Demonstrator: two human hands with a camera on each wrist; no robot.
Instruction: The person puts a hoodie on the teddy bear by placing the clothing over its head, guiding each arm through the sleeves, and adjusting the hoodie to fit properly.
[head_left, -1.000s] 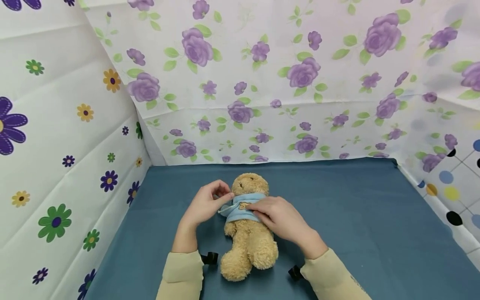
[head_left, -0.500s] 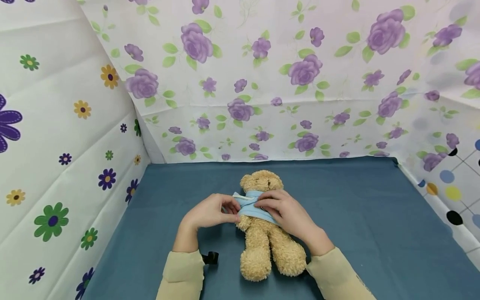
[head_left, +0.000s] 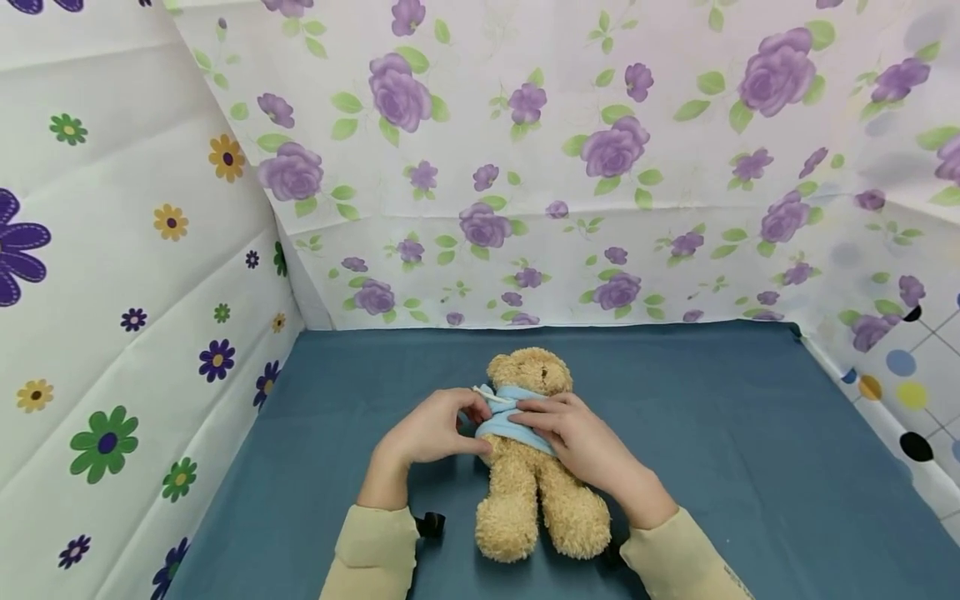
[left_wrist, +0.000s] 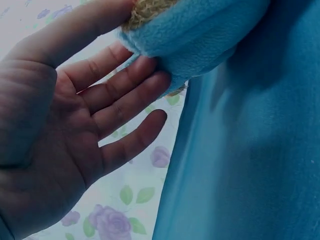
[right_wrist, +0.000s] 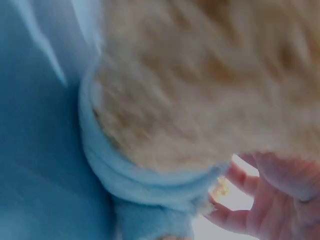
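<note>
A tan plush teddy bear (head_left: 510, 500) in a light blue shirt (head_left: 510, 427) lies on the dark blue tablecloth, its head turned toward the right. At its left side my left hand (head_left: 435, 429) holds the arm and shirt edge between thumb and fingers. The left wrist view has that thumb at the fur and the fingertips against the blue fleece (left_wrist: 200, 37). My right hand (head_left: 581, 437) grips the torso from the right, fingers lying across the shirt front. Fur (right_wrist: 200, 100) fills much of the right wrist view, with fingers (right_wrist: 242, 180) beyond it. A white strip (head_left: 491, 394) crosses the shirt's upper left.
Behind the tablecloth (head_left: 712, 433) hangs a white sheet with purple roses (head_left: 483, 225). Another flowered sheet (head_left: 112, 350) closes off the left side, and a dotted one (head_left: 918, 392) the right. A black wrist strap piece (head_left: 430, 525) sticks out near the left cuff.
The bear has shifted right and turned, its legs swinging right and the white strip now crossing its shirt. My left hand has moved down from the shoulder to the arm and shirt edge.
</note>
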